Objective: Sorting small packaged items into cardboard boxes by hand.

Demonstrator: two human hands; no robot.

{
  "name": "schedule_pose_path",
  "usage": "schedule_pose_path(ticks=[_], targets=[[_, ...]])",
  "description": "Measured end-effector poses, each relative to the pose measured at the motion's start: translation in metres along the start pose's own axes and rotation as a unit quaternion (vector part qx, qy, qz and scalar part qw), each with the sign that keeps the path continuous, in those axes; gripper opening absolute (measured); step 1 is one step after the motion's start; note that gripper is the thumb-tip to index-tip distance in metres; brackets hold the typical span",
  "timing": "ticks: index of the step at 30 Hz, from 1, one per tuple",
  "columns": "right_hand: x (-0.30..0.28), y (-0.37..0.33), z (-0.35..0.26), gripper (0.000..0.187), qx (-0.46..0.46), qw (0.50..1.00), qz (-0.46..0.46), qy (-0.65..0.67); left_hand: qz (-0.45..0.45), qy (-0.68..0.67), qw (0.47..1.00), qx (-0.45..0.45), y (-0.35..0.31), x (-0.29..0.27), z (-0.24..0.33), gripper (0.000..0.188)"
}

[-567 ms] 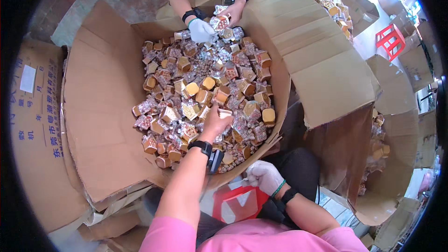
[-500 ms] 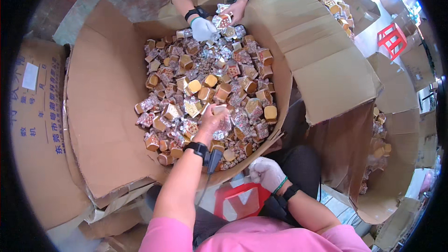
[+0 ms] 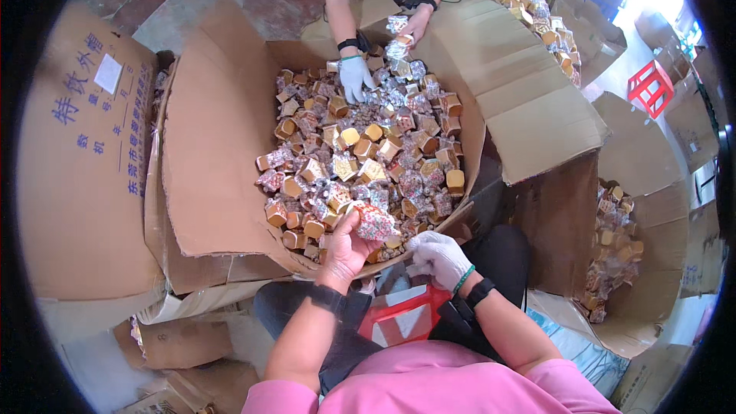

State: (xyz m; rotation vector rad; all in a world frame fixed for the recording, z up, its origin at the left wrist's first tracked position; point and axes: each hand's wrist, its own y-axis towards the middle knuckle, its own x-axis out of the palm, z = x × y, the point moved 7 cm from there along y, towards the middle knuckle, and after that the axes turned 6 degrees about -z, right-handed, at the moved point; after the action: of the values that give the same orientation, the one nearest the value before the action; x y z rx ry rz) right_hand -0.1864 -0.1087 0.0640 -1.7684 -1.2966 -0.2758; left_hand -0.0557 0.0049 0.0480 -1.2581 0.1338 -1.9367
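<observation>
My bare left hand (image 3: 346, 251) is closed on a clear packet (image 3: 376, 224) filled with small red, green and white pieces. It is held above the near edge of a large open cardboard box (image 3: 222, 207). Just right of the packet, my right hand (image 3: 441, 259), in a white glove, has its fingers curled together near the box rim. Whatever lies between those fingers is hidden. Many clear-wrapped pieces with gold, block-shaped parts (image 3: 349, 136) fill the box.
Across the box, another person's gloved hand (image 3: 355, 78) reaches into the pile; their bare hand (image 3: 418, 21) holds wrapped pieces. More filled cartons (image 3: 640, 261) stand at right. A red stool (image 3: 650, 89) is farther back; red plastic (image 3: 400, 320) shows between my knees.
My left hand has drawn back toward me from the pile, with the packet in it. My right hand stays near the rim. The other person's gloved hand has lowered onto the pile.
</observation>
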Motion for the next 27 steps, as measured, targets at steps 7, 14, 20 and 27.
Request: schedule_pose_path(ticks=[7, 14, 20, 27], targets=[[0.033, 0.006, -0.015, 0.031, -0.093, 0.922, 0.047, -0.372, 0.042, 0.074, 0.996, -0.003, -0.033, 0.002, -0.011, 0.031], [0.061, -0.003, -0.01, 0.042, -0.119, 0.822, 0.009, -0.556, 0.091, 0.095, 0.987, 0.089, -0.043, -0.014, 0.009, 0.025], [0.071, -0.012, 0.0, 0.038, 0.005, 0.936, -0.02, -0.352, 0.116, 0.041, 0.992, -0.031, -0.054, -0.011, -0.013, 0.036], [0.063, -0.005, -0.005, 0.024, 0.049, 0.975, -0.014, -0.215, 0.112, 0.05, 0.99, -0.071, -0.046, -0.008, -0.025, 0.046]])
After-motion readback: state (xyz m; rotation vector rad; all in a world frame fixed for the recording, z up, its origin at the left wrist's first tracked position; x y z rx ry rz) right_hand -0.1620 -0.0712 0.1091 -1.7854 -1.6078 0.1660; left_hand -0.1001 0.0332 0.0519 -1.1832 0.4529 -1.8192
